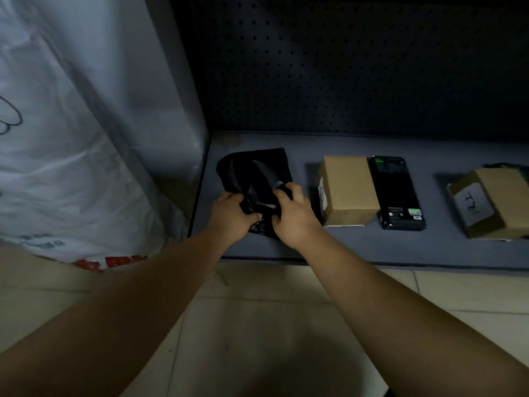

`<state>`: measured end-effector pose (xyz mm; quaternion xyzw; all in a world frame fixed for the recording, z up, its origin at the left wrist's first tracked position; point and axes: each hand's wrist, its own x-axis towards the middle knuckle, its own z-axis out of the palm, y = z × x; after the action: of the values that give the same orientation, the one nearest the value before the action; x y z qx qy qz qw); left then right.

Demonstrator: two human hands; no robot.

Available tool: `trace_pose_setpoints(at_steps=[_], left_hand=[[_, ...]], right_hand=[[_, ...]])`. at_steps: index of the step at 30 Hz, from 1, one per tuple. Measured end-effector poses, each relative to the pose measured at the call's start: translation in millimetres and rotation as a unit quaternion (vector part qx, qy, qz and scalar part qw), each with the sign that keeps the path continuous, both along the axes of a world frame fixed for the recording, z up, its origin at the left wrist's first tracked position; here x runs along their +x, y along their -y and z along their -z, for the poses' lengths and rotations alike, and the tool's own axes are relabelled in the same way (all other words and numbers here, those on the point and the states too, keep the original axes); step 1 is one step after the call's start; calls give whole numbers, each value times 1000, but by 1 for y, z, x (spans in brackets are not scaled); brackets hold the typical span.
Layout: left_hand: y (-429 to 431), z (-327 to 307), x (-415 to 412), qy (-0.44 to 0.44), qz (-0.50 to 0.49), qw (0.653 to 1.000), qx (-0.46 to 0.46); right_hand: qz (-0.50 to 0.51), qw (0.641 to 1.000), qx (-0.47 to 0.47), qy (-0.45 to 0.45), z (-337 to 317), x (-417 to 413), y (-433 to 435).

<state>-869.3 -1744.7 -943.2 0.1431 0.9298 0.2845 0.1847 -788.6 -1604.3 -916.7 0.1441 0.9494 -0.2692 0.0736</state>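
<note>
A large white plastic sack with faint printing fills the left side, standing on the floor against the end of the shelving. Behind the work a dark perforated metal back panel spans the upper right. Pale square floor tiles lie under the two outstretched bare forearms. A flat grey shelf board runs low along the panel's foot, just above the tiles. On its left end lies a crumpled black plastic bag, its far part flat on the board, its near edge bunched up. Well to the right, at the frame's edge, a brown cardboard box with a white handwritten label sits at an angle. Between it and the bag a plain brown cardboard box stands with a slim black rectangular retail box just beside it on the right. The right hand has its fingers curled into the bag's near right edge, gripping the plastic. The left hand grips the near left edge likewise, thumb and fingers closed on the bunched material, the two hands close together.
</note>
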Motion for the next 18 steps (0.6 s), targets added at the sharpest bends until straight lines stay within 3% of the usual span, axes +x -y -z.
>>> trace_pose_setpoints(at_steps=[3, 5, 9, 13, 15, 18], left_hand=[[7, -8, 2, 6, -17, 999, 30], [13, -21, 1, -8, -22, 996, 91], [17, -45, 5, -51, 51, 983, 172], [21, -46, 17, -22, 74, 947, 312], [16, -48, 21, 45, 11, 921, 387], [11, -49, 24, 79, -28, 927, 365]], right_hand=[[41, 997, -50, -41, -1, 0, 4], [93, 982, -150, -65, -1, -4, 6], [188, 913, -362, -31, -7, -11, 2], [192, 914, -354, 48, -16, -7, -2], [204, 906, -370, 15, -18, -7, -2], [214, 882, -412, -79, -24, -13, -3]])
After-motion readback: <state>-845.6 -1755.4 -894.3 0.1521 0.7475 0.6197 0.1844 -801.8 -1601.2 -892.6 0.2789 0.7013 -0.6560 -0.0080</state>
